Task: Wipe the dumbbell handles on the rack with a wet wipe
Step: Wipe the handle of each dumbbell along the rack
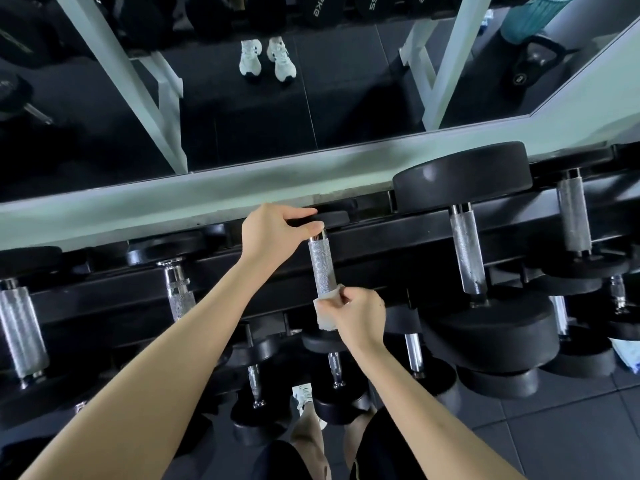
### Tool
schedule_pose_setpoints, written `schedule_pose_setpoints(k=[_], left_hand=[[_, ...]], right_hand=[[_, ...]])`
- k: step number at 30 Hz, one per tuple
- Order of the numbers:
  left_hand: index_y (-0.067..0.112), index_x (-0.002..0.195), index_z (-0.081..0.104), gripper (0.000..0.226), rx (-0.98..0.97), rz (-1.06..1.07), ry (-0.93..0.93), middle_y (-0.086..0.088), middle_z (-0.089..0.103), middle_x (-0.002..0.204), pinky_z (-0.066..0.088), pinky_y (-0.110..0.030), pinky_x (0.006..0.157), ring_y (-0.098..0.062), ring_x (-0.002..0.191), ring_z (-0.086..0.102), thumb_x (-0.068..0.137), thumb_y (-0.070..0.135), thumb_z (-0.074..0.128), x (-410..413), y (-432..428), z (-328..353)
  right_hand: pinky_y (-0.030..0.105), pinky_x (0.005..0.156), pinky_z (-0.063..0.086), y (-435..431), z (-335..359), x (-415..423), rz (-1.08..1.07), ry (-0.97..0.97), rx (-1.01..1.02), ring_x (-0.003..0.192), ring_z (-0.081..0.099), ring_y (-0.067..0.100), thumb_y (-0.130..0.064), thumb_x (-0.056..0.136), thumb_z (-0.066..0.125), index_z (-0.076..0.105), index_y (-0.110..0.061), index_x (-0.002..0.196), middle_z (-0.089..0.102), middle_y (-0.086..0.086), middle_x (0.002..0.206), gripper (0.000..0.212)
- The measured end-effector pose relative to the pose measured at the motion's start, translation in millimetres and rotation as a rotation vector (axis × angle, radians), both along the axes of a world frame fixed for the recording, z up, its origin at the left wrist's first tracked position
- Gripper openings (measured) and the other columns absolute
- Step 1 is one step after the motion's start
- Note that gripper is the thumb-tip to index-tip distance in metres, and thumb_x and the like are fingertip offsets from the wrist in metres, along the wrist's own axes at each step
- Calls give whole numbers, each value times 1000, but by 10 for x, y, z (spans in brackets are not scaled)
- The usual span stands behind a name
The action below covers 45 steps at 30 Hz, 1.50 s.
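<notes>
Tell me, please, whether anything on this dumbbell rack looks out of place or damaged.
One thing: a crumpled pale bluish item lies among the dumbbells on the lower tier at the far right edge, cut off by the frame, so I cannot identify it. Otherwise the rack looks orderly and undamaged.

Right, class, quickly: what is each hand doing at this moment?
Left hand: grips the black round dumbbell head.
Right hand: pinches the white wet wipe around the knurled silver dumbbell handle.
</notes>
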<state>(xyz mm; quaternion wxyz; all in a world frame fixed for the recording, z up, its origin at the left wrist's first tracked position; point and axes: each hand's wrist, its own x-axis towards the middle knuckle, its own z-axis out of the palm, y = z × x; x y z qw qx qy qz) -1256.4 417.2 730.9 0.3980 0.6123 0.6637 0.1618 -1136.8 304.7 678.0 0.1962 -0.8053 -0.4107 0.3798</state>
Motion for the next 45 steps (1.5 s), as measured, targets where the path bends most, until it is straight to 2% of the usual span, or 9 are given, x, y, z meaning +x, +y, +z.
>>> schedule_pose_setpoints(k=[11, 15, 18, 23, 26, 30, 33, 37, 45], left_hand=[[54, 91, 66, 20, -48, 22, -160, 9, 67, 86, 38, -11, 74, -8, 83, 47, 76, 45, 73, -206, -11, -120], [58, 93, 66, 26, -83, -16, -218, 7, 59, 84, 38, -23, 79, -10, 82, 47, 67, 57, 71, -352, -20, -160], [49, 97, 67, 25, -86, -29, -263, 21, 67, 96, 38, -15, 87, 2, 93, 60, 78, 35, 74, -413, -13, -118], [38, 107, 67, 27, 32, -199, 32, 22, 64, 107, 42, -23, 89, -4, 106, 58, 81, 37, 70, -327, 89, 21], [38, 126, 55, 49, 162, -382, 282, 19, 62, 113, 39, -23, 78, -7, 104, 57, 81, 50, 66, -114, 111, 107], [24, 123, 60, 36, 212, -542, 420, 1, 70, 98, 49, -34, 79, -22, 93, 62, 90, 38, 60, 14, 149, 112], [18, 122, 63, 35, 183, -495, 351, -4, 72, 98, 50, -35, 82, -26, 94, 64, 89, 31, 62, -15, 147, 164], [20, 120, 66, 35, 218, -301, 156, -1, 72, 99, 49, -28, 83, -21, 92, 64, 85, 23, 69, -10, 133, 260], [20, 107, 67, 27, 92, -261, 77, 15, 64, 96, 44, -22, 83, -10, 98, 61, 81, 17, 72, -126, 79, 37]], right_hand=[[9, 48, 31, 721, 141, -198, -142, 233, 134, 51, 51, 2, -33, 79, 71, 67, -17, 69, 61, -10, 59, 19], [21, 62, 44, 545, 143, -132, -154, 484, 85, 68, 59, 5, -34, 77, 74, 71, -25, 77, 71, 1, 75, 9], [30, 60, 43, 237, 113, -20, -57, 544, -33, 66, 58, 12, -32, 78, 74, 70, -28, 76, 72, 7, 77, 6], [35, 63, 50, 129, 34, 62, -2, 540, -108, 70, 63, 19, -26, 82, 71, 73, -9, 88, 72, 14, 86, 18], [30, 55, 44, 137, 14, 24, -21, 512, -72, 62, 57, 12, -24, 81, 70, 72, -12, 79, 67, 7, 70, 12], [29, 48, 34, 146, -40, -1, -40, 467, -48, 52, 43, 15, -23, 76, 67, 63, -3, 63, 51, 4, 53, 24], [26, 45, 30, 180, -29, 12, -28, 363, 29, 50, 32, 11, -23, 73, 67, 49, 0, 55, 37, 1, 47, 34], [20, 45, 21, 289, 91, 107, 36, 143, 143, 45, 23, 11, -22, 76, 66, 31, -15, 45, 27, -7, 43, 47], [18, 47, 24, 133, -32, -65, -20, 60, 134, 42, 32, 7, -31, 80, 68, 38, -20, 52, 34, -11, 46, 42]])
